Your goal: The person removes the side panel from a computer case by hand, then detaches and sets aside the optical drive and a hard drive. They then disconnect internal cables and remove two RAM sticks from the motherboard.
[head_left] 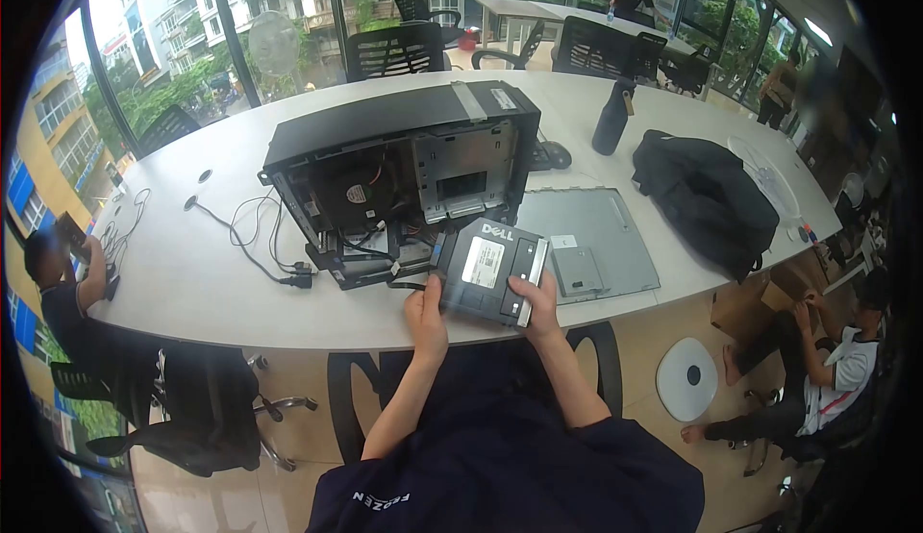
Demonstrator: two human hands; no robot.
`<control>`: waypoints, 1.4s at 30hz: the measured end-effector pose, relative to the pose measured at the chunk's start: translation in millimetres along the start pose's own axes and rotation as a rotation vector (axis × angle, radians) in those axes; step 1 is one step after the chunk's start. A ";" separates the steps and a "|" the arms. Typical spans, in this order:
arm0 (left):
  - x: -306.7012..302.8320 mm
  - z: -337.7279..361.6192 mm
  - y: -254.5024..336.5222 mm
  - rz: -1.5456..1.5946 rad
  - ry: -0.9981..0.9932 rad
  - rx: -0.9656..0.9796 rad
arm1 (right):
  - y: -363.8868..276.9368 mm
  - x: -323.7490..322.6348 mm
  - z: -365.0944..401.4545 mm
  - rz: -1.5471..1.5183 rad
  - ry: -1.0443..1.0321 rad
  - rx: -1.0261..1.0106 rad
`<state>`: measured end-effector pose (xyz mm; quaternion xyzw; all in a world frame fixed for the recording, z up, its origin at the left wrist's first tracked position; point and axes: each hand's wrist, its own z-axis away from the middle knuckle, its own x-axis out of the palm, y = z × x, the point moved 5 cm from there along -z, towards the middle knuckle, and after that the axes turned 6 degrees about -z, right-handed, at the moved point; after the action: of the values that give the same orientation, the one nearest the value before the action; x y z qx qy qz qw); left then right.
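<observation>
Between my two hands is a flat, black, box-shaped drive unit (pixel 492 269) with a DELL logo, a white label and a silver strip along its right side. My left hand (pixel 426 317) grips its left edge, with a black cable running beside the fingers. On the right edge, my right hand (pixel 538 304) is closed with the thumb on top. Just behind the unit lies an opened black computer case (pixel 404 129) on its side, its fan, wires and metal bracket showing. The unit's near left corner overlaps the case's front. A grey metal side panel (pixel 615 235) lies flat to the right.
On the white table (pixel 192 264) are a power cable (pixel 296 275), a mouse (pixel 555 154), a dark bottle (pixel 611 120) and a black bag (pixel 707 197). A person (pixel 67 283) is at the left, another (pixel 836 370) sits lower right beside a cardboard box (pixel 760 302). Chairs stand around.
</observation>
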<state>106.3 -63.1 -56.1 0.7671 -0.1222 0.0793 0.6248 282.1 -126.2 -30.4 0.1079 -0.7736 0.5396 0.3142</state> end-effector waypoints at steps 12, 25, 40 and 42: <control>-3.1 3.4 -2.4 -0.100 0.005 0.132 | 7.3 -5.2 5.0 -0.014 -0.014 -0.043; 3.7 0.2 -9.0 0.085 -0.354 -0.099 | -1.8 -5.8 10.1 -0.047 0.025 -0.082; 6.2 1.7 -1.0 0.159 -0.302 -0.291 | -2.5 -1.0 10.2 -0.065 0.006 -0.048; 7.4 2.9 2.7 0.166 -0.268 -0.300 | 0.9 -4.5 9.3 -0.040 0.010 -0.062</control>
<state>112.5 -67.1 -52.2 0.6566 -0.2774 0.0088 0.7014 281.7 -135.0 -35.9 0.1111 -0.7861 0.5095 0.3319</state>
